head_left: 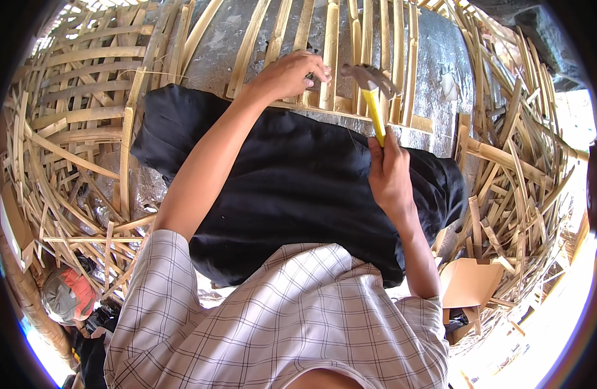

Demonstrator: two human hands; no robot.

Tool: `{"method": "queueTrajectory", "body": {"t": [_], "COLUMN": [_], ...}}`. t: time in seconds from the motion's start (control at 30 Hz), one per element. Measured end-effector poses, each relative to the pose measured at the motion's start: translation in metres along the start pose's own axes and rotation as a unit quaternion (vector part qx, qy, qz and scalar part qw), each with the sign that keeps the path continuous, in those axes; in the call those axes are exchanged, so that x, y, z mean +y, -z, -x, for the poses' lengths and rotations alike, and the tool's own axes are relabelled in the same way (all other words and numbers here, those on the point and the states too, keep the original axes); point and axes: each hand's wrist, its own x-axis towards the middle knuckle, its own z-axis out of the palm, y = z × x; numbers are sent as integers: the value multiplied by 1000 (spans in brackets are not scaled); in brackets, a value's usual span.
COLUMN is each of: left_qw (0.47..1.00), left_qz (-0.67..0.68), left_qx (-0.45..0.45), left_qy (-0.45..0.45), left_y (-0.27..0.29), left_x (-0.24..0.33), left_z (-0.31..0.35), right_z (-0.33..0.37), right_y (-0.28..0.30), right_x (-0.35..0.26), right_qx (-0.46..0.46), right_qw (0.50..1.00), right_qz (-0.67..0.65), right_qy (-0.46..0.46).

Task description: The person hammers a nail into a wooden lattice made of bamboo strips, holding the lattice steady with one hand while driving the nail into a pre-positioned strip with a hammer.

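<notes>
Loose bamboo strips point(506, 161) are crowding the right side of the frame, while a woven lattice point(94, 114) is filling the upper left and a silvery sheet point(441, 58) is showing beneath the work at top centre. Pale slats point(332, 58) are running side by side across that sheet, their near ends meeting a crosspiece. Black cloth point(292, 168) is lying across the person's lap, mid-frame. At upper centre the left hand point(293, 74) is hovering over or resting on the slats, its fingers bent — whether they are pinching anything, I cannot tell. Right of centre, the right hand point(390, 170) is wrapping round the yellow handle of a hammer point(372, 104) — its dark head is pointing toward the upper edge, over the slats.
</notes>
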Motion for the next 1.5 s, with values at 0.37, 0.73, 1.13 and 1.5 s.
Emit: {"method": "queueTrajectory", "body": {"t": [0.37, 0.73, 1.13, 1.5], "left_qw": [1000, 999, 1000, 999], "left_qz": [25, 32, 18, 47], "left_qx": [4, -4, -14, -2], "left_qy": [-5, -3, 15, -22], "left_y": [-5, 0, -1, -3], "left_x": [-4, 0, 1, -7], "left_z": [-5, 0, 1, -2], "right_z": [2, 1, 5, -1], "right_y": [5, 9, 9, 16], "right_x": [8, 1, -1, -10], "right_qx": [2, -53, 9, -16], "right_qw": [1000, 992, 997, 1000], "right_qz": [21, 114, 76, 7], "right_qy": [12, -7, 9, -7]}}
